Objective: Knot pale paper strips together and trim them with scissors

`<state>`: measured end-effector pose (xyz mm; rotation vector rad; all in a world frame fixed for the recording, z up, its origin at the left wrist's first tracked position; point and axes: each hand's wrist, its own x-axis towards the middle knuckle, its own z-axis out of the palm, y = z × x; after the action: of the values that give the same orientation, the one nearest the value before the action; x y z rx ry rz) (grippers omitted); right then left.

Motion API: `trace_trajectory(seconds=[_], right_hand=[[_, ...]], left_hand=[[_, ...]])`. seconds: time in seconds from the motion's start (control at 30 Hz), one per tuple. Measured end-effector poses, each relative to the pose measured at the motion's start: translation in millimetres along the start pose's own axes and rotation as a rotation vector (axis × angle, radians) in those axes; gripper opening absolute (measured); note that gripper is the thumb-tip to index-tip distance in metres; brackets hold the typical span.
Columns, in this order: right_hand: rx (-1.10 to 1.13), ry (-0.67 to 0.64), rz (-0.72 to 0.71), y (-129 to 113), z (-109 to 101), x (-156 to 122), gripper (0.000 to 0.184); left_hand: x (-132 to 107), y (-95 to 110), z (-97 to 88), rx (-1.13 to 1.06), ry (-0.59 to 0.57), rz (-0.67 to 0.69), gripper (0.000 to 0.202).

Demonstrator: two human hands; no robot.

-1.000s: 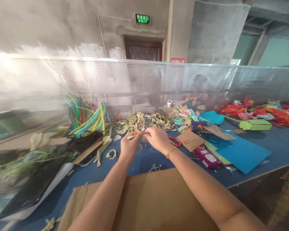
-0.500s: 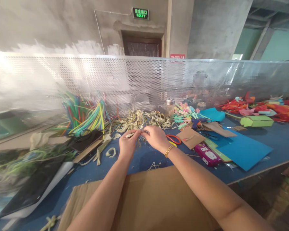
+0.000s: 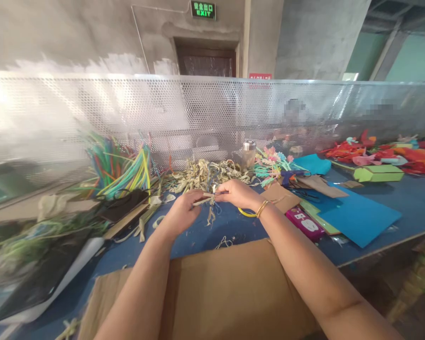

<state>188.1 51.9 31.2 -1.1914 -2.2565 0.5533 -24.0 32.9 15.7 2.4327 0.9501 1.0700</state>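
My left hand (image 3: 182,213) & right hand (image 3: 235,193) met just above the blue table (image 3: 198,232), fingertips of both pinched shut on the pale strip (image 3: 206,200). L thumb & forefinger clamped its near end. R fingers gripped the far end, approx level w/ the left. The strip ran roughly flat between them, w/ a short frayed tail (image 3: 210,217) hanging down off its middle, clear of the tabletop. Couldn't tell if it was one strip or a couple twisted together, too small & blurred.

Gold bracelet (image 3: 261,208) sat on my R wrist, a yellow ring (image 3: 245,214) lying on the table just under it. Behind my hands: heap of similar strips (image 3: 212,174), then a metal jar (image 3: 248,153) against the perforated screen (image 3: 163,113). Coloured sticks (image 3: 123,169) fanned out to the left. Big cardboard sheet (image 3: 219,288) lay under my forearms. Pink box (image 3: 303,223) & blue paper (image 3: 357,215) off to the right.
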Motion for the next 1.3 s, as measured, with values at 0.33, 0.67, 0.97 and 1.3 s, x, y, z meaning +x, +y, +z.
trace_trajectory(seconds=[0.33,0.67,0.97,1.3], right_hand=[[-0.021,-0.150,-0.035,-2,1,-2,0.018],[-0.133,-0.150,0.055,-10,1,-3,0.021],[0.093,-0.175,0.065,2,3,3,0.019],[0.207,-0.199,0.042,11,10,8,0.019]], left_hand=[[-2,-15,-8.8,0.185,0.118,-0.089,0.017],[-2,1,-3.9,-0.139,0.081,-0.132,0.020],[-1,3,3.4,-0.084,0.104,0.060,0.010],[-2,9,10.1,-0.356,0.014,-0.103,0.011]])
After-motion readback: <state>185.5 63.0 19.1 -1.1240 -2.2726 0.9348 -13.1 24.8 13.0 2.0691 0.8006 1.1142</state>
